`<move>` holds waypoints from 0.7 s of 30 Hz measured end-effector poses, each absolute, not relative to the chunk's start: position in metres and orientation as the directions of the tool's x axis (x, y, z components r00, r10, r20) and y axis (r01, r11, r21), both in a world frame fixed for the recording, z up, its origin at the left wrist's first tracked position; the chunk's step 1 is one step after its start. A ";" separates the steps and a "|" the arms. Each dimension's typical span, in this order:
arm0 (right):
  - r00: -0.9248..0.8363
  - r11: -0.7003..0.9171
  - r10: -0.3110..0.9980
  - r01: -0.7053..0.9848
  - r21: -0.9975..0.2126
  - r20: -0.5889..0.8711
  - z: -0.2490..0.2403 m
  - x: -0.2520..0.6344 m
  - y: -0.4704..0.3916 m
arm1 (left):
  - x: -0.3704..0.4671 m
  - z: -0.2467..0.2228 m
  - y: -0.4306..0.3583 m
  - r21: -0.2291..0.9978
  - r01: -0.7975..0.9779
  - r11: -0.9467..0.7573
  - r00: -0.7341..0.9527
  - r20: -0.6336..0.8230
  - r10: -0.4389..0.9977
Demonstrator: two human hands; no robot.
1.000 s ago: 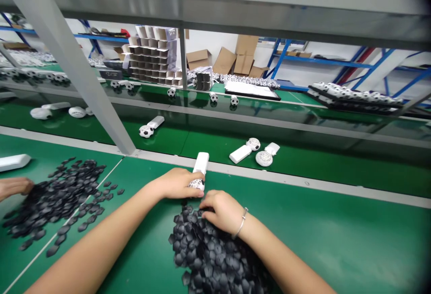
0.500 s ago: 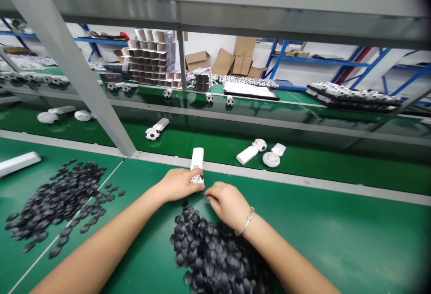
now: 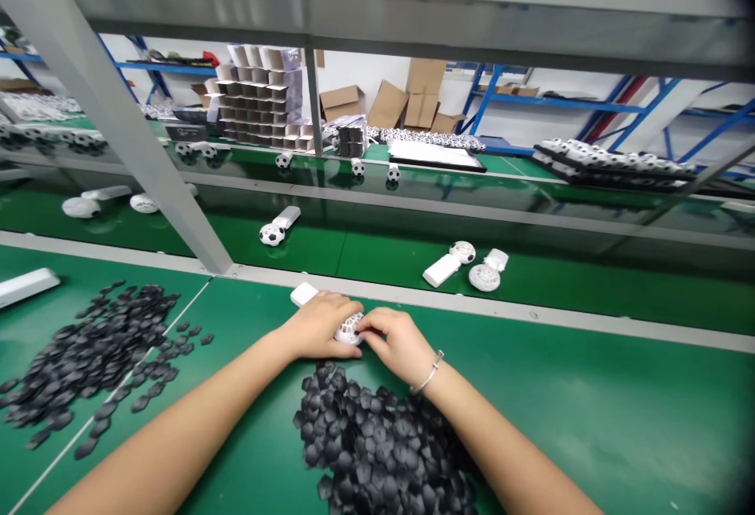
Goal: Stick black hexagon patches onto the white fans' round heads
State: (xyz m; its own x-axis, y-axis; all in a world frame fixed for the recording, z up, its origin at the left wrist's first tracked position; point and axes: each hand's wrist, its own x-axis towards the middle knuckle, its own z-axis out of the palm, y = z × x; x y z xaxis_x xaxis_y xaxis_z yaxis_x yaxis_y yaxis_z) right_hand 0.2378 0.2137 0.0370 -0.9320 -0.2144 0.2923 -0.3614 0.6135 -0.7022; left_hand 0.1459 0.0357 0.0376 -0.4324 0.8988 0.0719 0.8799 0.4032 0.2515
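My left hand (image 3: 323, 326) is closed around a white football-shaped piece with a flat handle (image 3: 349, 329), low over the green surface. Its openwork ball end faces right, and the handle sticks out beyond my knuckles to the upper left. At the ball's right edge my right hand (image 3: 394, 342) pinches a small black pentagon piece, mostly covered by the fingertips. A heap of black pentagon pieces (image 3: 377, 440) lies just below both hands.
More black pentagons (image 3: 112, 350) lie spread at the left, near a white handle-like part (image 3: 27, 287). Past the metal rail (image 3: 413, 300), several football-shaped pieces lie on a green belt (image 3: 366, 255). A slanted post (image 3: 135, 122) rises at left, and a beam (image 3: 377, 20) crosses overhead.
My left hand has turned the football-shaped piece, so its handle now points upper left instead of up. My right hand has moved left and up, and its fingertips now meet the ball.
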 end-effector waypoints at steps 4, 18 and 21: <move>-0.902 0.672 -0.324 -0.432 -0.601 0.286 0.033 0.238 0.213 | 0.143 0.034 0.037 0.234 0.869 0.436 -0.455 0.033 0.890; -0.955 0.757 -0.267 -0.289 -0.585 0.127 0.031 0.247 0.203 | 0.129 0.036 0.026 0.290 0.870 0.399 -0.439 0.088 0.894; -0.897 0.692 -0.428 -0.404 -0.598 0.111 0.024 0.256 0.188 | 0.123 0.031 0.023 0.287 0.850 0.442 -0.488 0.116 0.865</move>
